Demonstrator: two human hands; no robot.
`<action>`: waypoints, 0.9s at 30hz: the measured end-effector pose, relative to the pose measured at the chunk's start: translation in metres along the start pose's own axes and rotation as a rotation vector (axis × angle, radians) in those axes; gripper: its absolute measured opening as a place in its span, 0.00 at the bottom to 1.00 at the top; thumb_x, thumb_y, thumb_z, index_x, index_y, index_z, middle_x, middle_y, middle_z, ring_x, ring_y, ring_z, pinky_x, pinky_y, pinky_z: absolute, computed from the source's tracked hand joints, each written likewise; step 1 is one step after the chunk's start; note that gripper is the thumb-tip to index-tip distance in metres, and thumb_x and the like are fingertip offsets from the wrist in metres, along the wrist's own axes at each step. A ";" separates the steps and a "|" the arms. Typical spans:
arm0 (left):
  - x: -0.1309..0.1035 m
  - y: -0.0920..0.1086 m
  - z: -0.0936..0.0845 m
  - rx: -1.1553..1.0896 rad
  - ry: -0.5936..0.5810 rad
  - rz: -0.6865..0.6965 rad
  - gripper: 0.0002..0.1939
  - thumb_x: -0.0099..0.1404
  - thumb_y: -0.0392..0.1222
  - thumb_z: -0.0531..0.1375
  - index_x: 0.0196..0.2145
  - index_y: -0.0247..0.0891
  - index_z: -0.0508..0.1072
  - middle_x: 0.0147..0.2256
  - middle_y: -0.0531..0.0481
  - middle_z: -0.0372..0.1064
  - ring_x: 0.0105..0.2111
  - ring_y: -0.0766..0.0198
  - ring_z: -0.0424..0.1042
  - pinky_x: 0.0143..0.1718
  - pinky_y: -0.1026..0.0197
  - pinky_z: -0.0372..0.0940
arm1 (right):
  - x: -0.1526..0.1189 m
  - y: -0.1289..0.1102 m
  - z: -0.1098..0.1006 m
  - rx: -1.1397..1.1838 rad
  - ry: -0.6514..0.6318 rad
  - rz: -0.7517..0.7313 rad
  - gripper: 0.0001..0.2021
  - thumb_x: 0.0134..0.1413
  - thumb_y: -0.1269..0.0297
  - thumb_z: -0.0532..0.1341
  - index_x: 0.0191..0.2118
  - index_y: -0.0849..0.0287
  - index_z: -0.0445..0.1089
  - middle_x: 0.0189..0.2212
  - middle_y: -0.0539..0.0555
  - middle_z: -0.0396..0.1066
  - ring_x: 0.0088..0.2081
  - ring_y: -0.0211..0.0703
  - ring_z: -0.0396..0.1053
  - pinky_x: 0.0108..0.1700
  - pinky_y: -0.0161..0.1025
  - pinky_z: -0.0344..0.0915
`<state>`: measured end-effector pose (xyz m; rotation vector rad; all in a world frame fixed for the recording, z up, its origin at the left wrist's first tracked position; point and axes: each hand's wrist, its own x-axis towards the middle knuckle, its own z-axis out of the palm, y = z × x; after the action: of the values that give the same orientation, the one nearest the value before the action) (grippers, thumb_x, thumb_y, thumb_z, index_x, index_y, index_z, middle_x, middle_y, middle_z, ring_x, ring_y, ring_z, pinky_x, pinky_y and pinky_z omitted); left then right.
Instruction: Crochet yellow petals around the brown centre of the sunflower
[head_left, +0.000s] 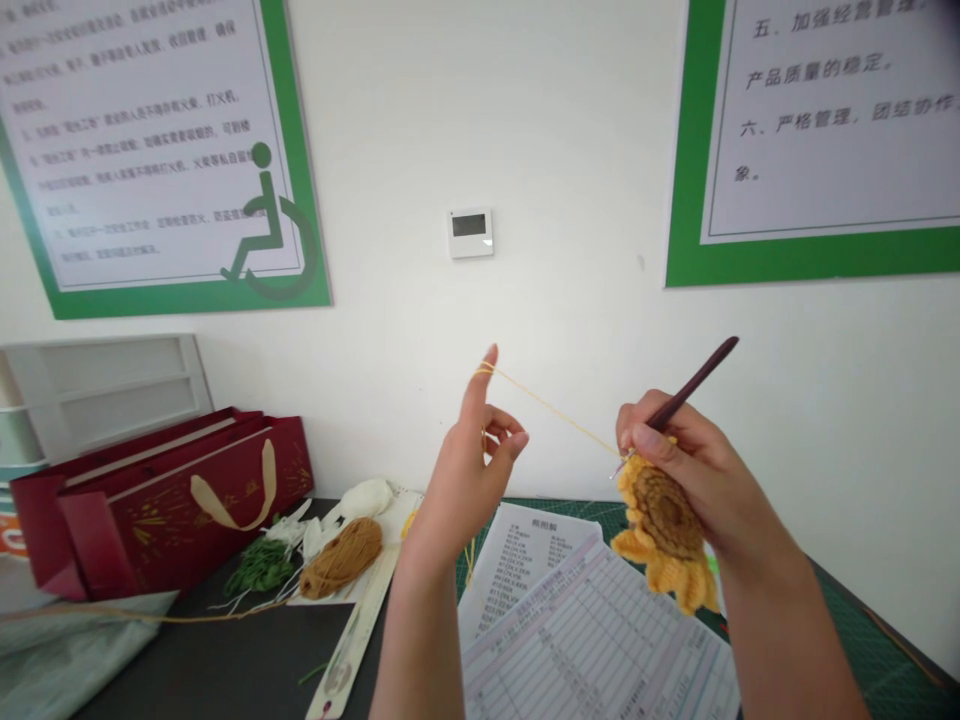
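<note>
- By the left hand point(484, 465), a yellow strand point(555, 405) is held: it is wound around the raised index finger, while the other fingers are curled loosely towards the thumb.
- By the right hand point(694, 460), 2 things are grasped together: a dark hook point(701, 375) and a flower point(664, 520).
- The hook is tilted, its handle end pointed up and to the right, its thin tip brought to the flower's upper left edge.
- The flower is held up below the right thumb and fingers; a brown middle is ringed by yellow petals, and its right side is partly covered by the hand.
- The strand is stretched straight between the left index finger and the hook's tip, sloping down to the right.
- Below the hands, 2 overlapping printed sheets point(600, 640) are laid on a green mat point(862, 640).
- Beside the left forearm, a ruler point(356, 640) is set at a slant.
- Farther left, brown yarn point(343, 558), green yarn point(261, 566) and white yarn point(367, 498) are grouped close together.
- Behind these, a red bag point(172, 520) with a cream handle is placed.
- On the white wall point(570, 150), a small panel point(470, 233) is mounted between 2 green-bordered signs point(150, 150).
</note>
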<state>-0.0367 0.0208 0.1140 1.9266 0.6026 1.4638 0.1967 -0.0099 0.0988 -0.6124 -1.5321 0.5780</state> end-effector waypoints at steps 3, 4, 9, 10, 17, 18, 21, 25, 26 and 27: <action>0.003 0.008 0.020 -0.280 0.101 0.064 0.41 0.71 0.53 0.61 0.74 0.60 0.44 0.41 0.50 0.69 0.36 0.60 0.64 0.41 0.57 0.65 | 0.001 0.001 0.009 -0.048 -0.049 -0.027 0.12 0.65 0.54 0.65 0.32 0.54 0.70 0.29 0.48 0.65 0.30 0.38 0.61 0.32 0.37 0.58; 0.002 0.012 0.024 -0.391 0.104 0.047 0.35 0.68 0.58 0.61 0.69 0.58 0.57 0.39 0.50 0.68 0.35 0.61 0.64 0.39 0.56 0.65 | 0.002 0.001 0.012 -0.063 -0.056 -0.036 0.12 0.65 0.55 0.65 0.32 0.53 0.70 0.29 0.47 0.65 0.30 0.38 0.61 0.33 0.37 0.58; 0.004 0.016 0.014 -0.504 0.214 -0.057 0.31 0.71 0.60 0.55 0.17 0.39 0.54 0.30 0.51 0.57 0.34 0.62 0.65 0.38 0.57 0.67 | 0.003 0.000 0.012 -0.114 -0.025 -0.061 0.11 0.66 0.56 0.65 0.33 0.53 0.71 0.29 0.47 0.65 0.31 0.38 0.61 0.34 0.36 0.58; 0.006 0.010 0.006 -0.470 0.258 -0.071 0.31 0.72 0.60 0.54 0.17 0.40 0.53 0.29 0.51 0.58 0.34 0.63 0.65 0.38 0.57 0.68 | 0.003 -0.001 0.010 -0.118 -0.009 -0.060 0.11 0.66 0.55 0.65 0.33 0.53 0.71 0.30 0.47 0.65 0.31 0.38 0.62 0.34 0.36 0.58; 0.008 -0.064 -0.078 0.039 0.322 -0.571 0.19 0.72 0.47 0.63 0.56 0.38 0.73 0.54 0.41 0.73 0.48 0.52 0.77 0.47 0.45 0.75 | 0.001 0.003 -0.009 -0.090 0.096 0.028 0.12 0.65 0.52 0.65 0.33 0.53 0.71 0.31 0.48 0.65 0.32 0.39 0.62 0.33 0.36 0.58; 0.006 -0.073 -0.088 0.109 0.288 -0.663 0.19 0.72 0.47 0.63 0.57 0.38 0.73 0.55 0.41 0.73 0.49 0.51 0.76 0.48 0.44 0.75 | 0.002 0.003 -0.011 -0.080 0.102 0.046 0.13 0.65 0.52 0.64 0.33 0.53 0.71 0.31 0.48 0.65 0.32 0.39 0.62 0.33 0.36 0.58; 0.001 -0.087 -0.107 0.282 0.238 -0.817 0.20 0.72 0.46 0.63 0.58 0.38 0.72 0.57 0.41 0.72 0.50 0.50 0.76 0.49 0.43 0.74 | 0.002 0.004 -0.013 -0.055 0.103 0.092 0.12 0.65 0.53 0.65 0.32 0.53 0.70 0.31 0.48 0.64 0.32 0.38 0.62 0.32 0.35 0.59; 0.003 -0.071 -0.097 0.320 0.134 -0.687 0.20 0.72 0.46 0.63 0.58 0.38 0.72 0.57 0.41 0.72 0.51 0.50 0.76 0.49 0.43 0.74 | 0.003 0.002 -0.010 -0.002 0.079 0.107 0.13 0.64 0.53 0.66 0.32 0.54 0.71 0.31 0.48 0.64 0.30 0.38 0.61 0.31 0.35 0.59; 0.005 -0.062 -0.087 0.288 0.093 -0.607 0.19 0.72 0.46 0.63 0.58 0.38 0.72 0.57 0.41 0.72 0.51 0.50 0.75 0.50 0.42 0.74 | 0.003 0.001 -0.008 0.018 0.067 0.104 0.13 0.63 0.53 0.66 0.31 0.54 0.70 0.30 0.48 0.64 0.30 0.37 0.61 0.31 0.35 0.58; 0.006 -0.053 -0.075 0.238 0.041 -0.510 0.19 0.72 0.45 0.63 0.57 0.39 0.73 0.58 0.41 0.71 0.52 0.50 0.75 0.51 0.42 0.73 | 0.004 0.000 -0.006 0.042 0.052 0.100 0.13 0.63 0.53 0.66 0.31 0.54 0.70 0.30 0.48 0.64 0.29 0.37 0.60 0.30 0.35 0.58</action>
<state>-0.1055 0.0778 0.0932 1.7364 1.2307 1.1432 0.2022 -0.0076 0.1017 -0.6695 -1.4429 0.6633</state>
